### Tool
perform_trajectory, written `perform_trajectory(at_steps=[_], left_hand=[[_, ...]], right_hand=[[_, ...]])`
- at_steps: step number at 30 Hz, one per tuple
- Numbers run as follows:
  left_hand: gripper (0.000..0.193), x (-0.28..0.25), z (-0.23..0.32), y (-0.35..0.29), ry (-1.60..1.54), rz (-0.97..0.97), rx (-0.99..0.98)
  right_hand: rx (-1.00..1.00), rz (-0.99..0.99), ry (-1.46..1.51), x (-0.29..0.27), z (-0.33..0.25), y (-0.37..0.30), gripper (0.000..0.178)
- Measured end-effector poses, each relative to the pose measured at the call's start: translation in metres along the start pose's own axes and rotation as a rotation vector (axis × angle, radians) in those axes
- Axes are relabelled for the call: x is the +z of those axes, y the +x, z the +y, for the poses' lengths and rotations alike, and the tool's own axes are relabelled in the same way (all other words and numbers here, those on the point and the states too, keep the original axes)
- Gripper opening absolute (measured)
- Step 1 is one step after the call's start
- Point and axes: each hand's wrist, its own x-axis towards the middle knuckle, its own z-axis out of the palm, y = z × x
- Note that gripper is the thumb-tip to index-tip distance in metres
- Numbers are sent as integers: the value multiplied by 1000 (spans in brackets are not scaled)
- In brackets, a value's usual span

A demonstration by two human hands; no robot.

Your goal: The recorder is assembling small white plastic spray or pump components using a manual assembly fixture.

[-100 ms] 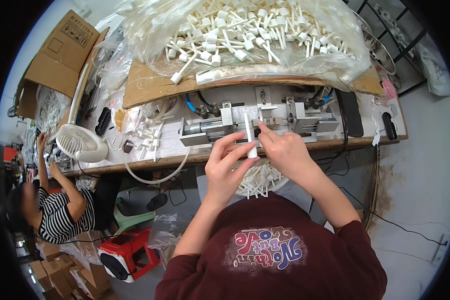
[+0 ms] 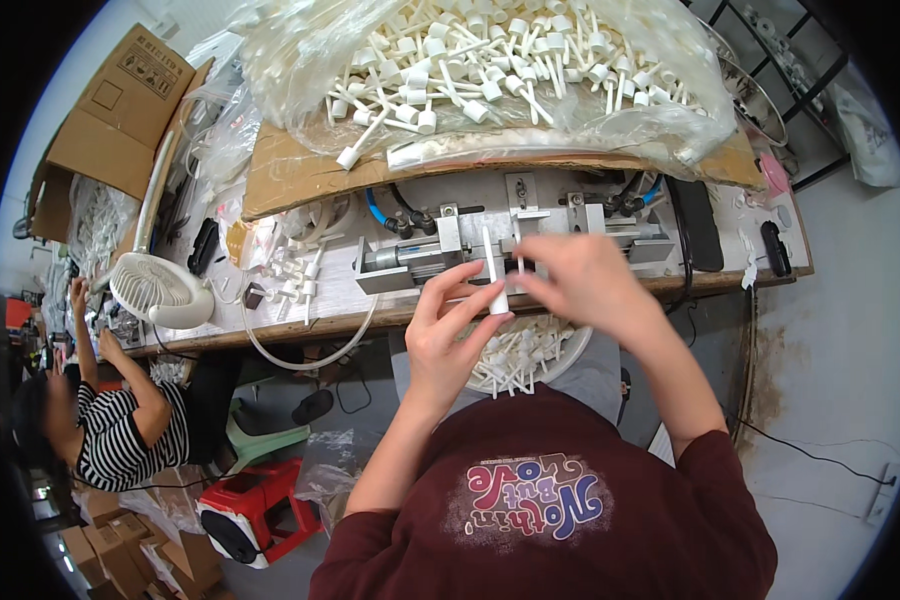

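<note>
My left hand [image 2: 442, 328] holds a slim white plastic piece [image 2: 490, 258] nearly upright between thumb and fingers, its wider end at the bottom. Just to its right is my right hand [image 2: 588, 282], smeared by motion, in front of the metal clamping fixture [image 2: 402, 264] on the table. A thin pale strip shows by its fingertips, but I cannot make out whether it is held. Below both hands, a round white tray [image 2: 576, 352] on my lap carries many small white stick-like parts [image 2: 518, 362].
Capped white sticks [image 2: 450, 75] heap up in clear plastic on cardboard [image 2: 300, 170] behind the fixture. A white fan [image 2: 160, 290] and loose parts [image 2: 295, 280] are at left. A black handle-like object [image 2: 776, 248] lies at right. Another person [image 2: 130, 430] sits at far left.
My right hand has blurred, its pointing index finger no longer distinct beside the white piece. My left hand keeps its hold, shifted slightly left in the picture.
</note>
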Motion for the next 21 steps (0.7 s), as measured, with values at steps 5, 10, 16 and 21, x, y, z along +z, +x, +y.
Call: perform_trajectory(at_steps=[5,10,16,21], left_hand=[[36,14,-8,6,297,-50,194],[31,36,-18,11,560,-128,287],[28,43,-23,17,583,-167,267],[28,42,-26,19,513,-173,227]], right_hand=[[95,506,-83,-40,32,80,14],[399,266,-409,-31,74,142,24],[446,271,-353,-28,89,149,29],[216,490,-188,-42,90,133,27]])
